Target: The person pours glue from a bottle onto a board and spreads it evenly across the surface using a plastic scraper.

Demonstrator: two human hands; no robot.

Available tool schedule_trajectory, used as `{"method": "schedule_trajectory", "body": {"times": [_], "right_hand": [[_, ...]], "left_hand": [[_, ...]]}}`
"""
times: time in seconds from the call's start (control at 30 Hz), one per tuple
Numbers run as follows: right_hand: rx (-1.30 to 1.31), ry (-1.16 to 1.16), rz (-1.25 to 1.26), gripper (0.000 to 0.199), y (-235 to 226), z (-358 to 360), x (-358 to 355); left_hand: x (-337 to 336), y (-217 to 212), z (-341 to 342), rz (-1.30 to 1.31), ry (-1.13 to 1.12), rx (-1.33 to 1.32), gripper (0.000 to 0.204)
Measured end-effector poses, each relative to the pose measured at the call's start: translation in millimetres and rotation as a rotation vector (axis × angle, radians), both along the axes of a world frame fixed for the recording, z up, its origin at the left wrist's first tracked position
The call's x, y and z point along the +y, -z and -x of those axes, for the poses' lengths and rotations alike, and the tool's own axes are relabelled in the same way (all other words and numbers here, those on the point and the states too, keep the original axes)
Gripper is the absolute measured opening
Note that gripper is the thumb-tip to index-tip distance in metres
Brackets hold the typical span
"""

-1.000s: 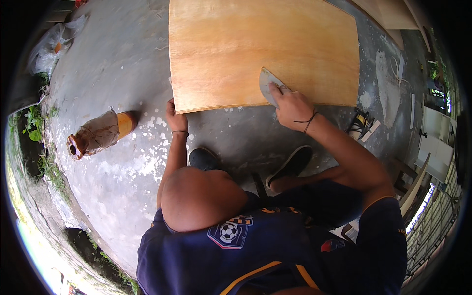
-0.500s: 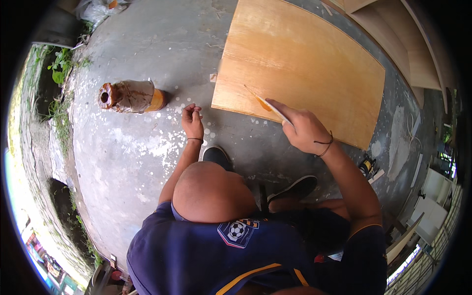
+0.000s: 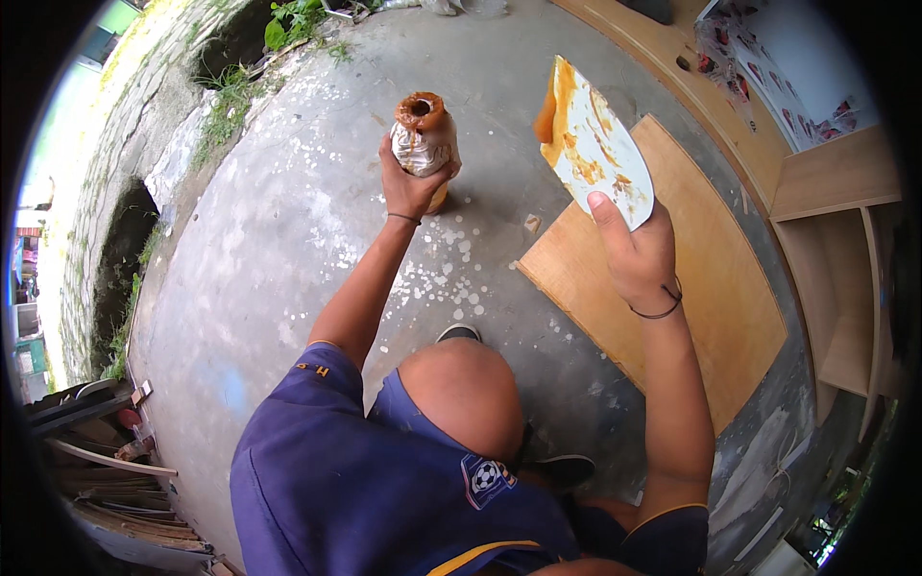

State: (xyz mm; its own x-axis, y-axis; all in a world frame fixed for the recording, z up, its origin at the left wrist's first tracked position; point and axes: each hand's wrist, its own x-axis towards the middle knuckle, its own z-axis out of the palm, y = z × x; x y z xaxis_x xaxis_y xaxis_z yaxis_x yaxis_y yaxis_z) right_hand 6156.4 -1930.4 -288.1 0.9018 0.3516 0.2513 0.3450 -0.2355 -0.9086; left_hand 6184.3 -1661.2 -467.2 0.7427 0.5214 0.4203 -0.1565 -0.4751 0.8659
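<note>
My left hand (image 3: 407, 188) is wrapped round a bottle (image 3: 425, 146) in a crumpled pale cover, its open mouth crusted with brown sticky residue. Amber colour shows near the bottle's base. In my right hand (image 3: 641, 254) is a thin white spreader (image 3: 615, 158), gripped at its lower end with the thumb flat on its face. Thick amber glue-like paste coats the spreader's left edge, and smears run across its face. Behind and below the right hand lies a flat plywood board (image 3: 715, 298) on the concrete floor. The spreader is held above the board's far left part.
Pale wooden shelving (image 3: 845, 278) stands along the right. White spots dot the concrete floor (image 3: 279, 240). Scrap wood strips (image 3: 125, 509) are stacked at the lower left, and plants (image 3: 226, 110) grow along the floor's left edge. A clear plastic bag (image 3: 725, 62) lies at the upper right.
My left hand has reached forward and taken hold of the bottle. My right hand has lifted the spreader off the board's near edge and turned its coated face into view. The head view has shifted.
</note>
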Motion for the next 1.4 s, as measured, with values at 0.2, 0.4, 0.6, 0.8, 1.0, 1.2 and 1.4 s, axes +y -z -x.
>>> {"method": "schedule_trajectory", "body": {"times": [0.2,0.4,0.6,0.8,1.0,1.2,1.4], "right_hand": [[-0.172,0.075,0.163,0.041,-10.8,-17.8,2.0],[-0.231,0.123,0.239,0.045,0.0,-21.0,-1.3],[-0.289,0.098,0.331,0.048,6.1,-23.1,-3.1],[-0.239,0.094,0.33,0.05,12.3,-23.8,-2.6],[-0.306,0.059,0.456,0.049,21.5,-25.2,-12.7],[-0.343,0.05,0.614,0.054,20.9,-21.1,-16.9],[-0.258,-0.042,0.843,0.055,8.9,-6.7,-37.2]], "left_hand": [[-73.5,-27.0,-10.2,-0.304,0.009,0.005,0.097],[-100.3,-39.4,-11.0,-0.308,0.088,0.029,0.095],[-103.7,-47.0,-8.1,-0.302,0.163,0.135,0.093],[-102.0,-51.4,-3.6,-0.314,0.153,0.096,0.091],[-102.3,-60.7,-2.1,-0.268,0.155,0.1,0.091],[-100.7,-59.4,-0.5,-0.251,0.169,0.115,0.091],[-90.7,-39.9,-2.3,-0.178,0.137,0.123,0.093]]}}
